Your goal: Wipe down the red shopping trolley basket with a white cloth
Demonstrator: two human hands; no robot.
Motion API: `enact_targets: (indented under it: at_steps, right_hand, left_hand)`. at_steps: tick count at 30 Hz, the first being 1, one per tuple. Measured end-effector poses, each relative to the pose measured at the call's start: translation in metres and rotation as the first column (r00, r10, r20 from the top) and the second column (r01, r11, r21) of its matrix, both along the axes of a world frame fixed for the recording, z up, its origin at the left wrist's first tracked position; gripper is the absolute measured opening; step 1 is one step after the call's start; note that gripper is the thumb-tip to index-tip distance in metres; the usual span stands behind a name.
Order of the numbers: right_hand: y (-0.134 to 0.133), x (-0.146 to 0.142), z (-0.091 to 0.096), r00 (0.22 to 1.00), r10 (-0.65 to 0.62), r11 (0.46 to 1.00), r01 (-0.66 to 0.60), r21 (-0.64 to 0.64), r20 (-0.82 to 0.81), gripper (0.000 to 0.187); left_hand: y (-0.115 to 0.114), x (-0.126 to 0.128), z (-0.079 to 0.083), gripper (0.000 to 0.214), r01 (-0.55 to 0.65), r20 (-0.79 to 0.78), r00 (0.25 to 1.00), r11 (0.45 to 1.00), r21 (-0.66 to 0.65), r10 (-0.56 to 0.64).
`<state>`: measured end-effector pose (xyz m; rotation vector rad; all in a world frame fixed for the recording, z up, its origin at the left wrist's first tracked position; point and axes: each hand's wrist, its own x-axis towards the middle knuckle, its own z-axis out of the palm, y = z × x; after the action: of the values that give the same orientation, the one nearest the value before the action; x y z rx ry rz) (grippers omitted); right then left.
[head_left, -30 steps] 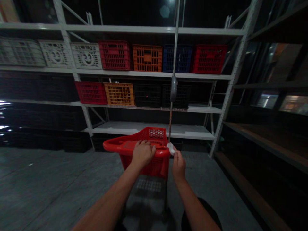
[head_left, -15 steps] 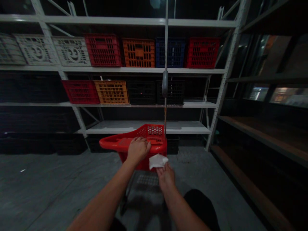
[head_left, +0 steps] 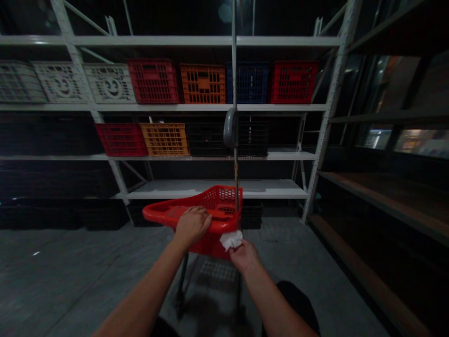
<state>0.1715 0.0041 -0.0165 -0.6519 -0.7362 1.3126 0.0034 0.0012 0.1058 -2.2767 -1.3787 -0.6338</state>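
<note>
Palm down, the left hand (head_left: 192,226) lies on the near rim of a red basket (head_left: 159,215), its fingers curled over the edge and gripping it. The right hand (head_left: 243,255) sits lower and to the right, just under the basket's near right corner. Its thumb and fingers are pinched shut on a crumpled white cloth (head_left: 230,239), which is pressed against the red plastic below the rim. The two hands are near each other but do not touch.

The basket has a mesh wall on the far side and stands raised on dark legs (head_left: 181,290) above a grey floor (head_left: 70,281). It is straight ahead of the person, between them and the racking. A thin pole (head_left: 234,70) runs upright from the basket's right side to the top of the view. A grey sleeve (head_left: 230,127) sits partway up it, and the stretch below that looks rusty. Whether the pole is fixed to the basket cannot be told.

Behind, pale metal racking (head_left: 210,107) carries crates. On the upper shelf stand white crates (head_left: 112,84), then a red crate (head_left: 153,80), an orange crate (head_left: 202,83), a blue crate (head_left: 249,82) and another red one (head_left: 293,80). The shelf below holds a red, an orange and two black ones side by side. Darker shelving (head_left: 386,196) runs along the right side, and dark stacks to the left are too dim to make out.
</note>
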Motion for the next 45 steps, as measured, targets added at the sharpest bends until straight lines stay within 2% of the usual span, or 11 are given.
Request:
enact_targets:
  at_steps: [3,6,8,12,16,21,26,31,35,40,45]
  right_hand:
    - [-0.003,0.025,0.01,0.963,-0.269,0.963,0.269,0.013,0.024,0.025]
    - [0.002,0.038,0.053,0.757,-0.622,0.78,0.581,0.232,0.198,0.03]
    - [0.008,0.031,0.087,0.658,-0.69,0.719,0.569,0.399,0.303,0.027]
    - [0.019,0.001,0.116,0.665,-0.643,0.7,0.309,0.644,0.38,0.016]
    - [0.016,-0.007,0.084,0.655,-0.626,0.706,0.245,0.664,0.423,0.013]
    - [0.007,0.009,0.055,0.758,-0.44,0.799,0.086,0.595,0.481,0.011]
    - [0.02,0.017,0.111,0.927,-0.131,0.896,-0.04,0.442,0.351,0.011]
    - [0.039,0.014,0.154,0.992,0.069,0.908,-0.107,0.405,0.109,0.022]
    - [0.043,0.013,0.124,0.963,0.119,0.918,-0.199,0.342,0.241,0.028]
    - [0.035,0.029,0.081,0.742,0.167,0.826,-0.465,0.318,0.65,0.036]
    - [0.035,0.022,0.11,0.707,0.137,0.777,-0.511,0.367,0.694,0.027]
  left_hand:
    - [0.0,-0.014,0.002,0.041,0.029,-0.012,0.999,0.998,-0.05,-0.03]
    - [-0.002,-0.022,0.003,0.041,0.06,-0.03,0.998,0.995,-0.084,-0.063]
    - [-0.003,-0.025,0.004,0.043,0.07,-0.042,0.996,0.994,-0.083,-0.074]
    - [-0.007,-0.028,0.004,0.043,0.098,-0.078,0.992,0.992,-0.078,-0.104]
    - [-0.008,-0.035,0.004,0.04,0.128,-0.067,0.989,0.987,-0.092,-0.135]
    - [-0.008,-0.041,0.003,0.039,0.16,-0.047,0.985,0.983,-0.093,-0.165]
    - [-0.008,-0.041,0.005,0.037,0.197,-0.032,0.979,0.976,-0.094,-0.201]
    - [-0.006,-0.044,0.006,0.038,0.22,-0.029,0.974,0.968,-0.118,-0.225]
    - [-0.005,-0.048,0.005,0.037,0.225,-0.019,0.973,0.966,-0.131,-0.229]
    - [-0.005,-0.058,0.003,0.034,0.211,0.006,0.977,0.969,-0.128,-0.212]
    - [0.001,-0.07,0.002,0.042,0.139,0.019,0.99,0.99,-0.025,-0.138]
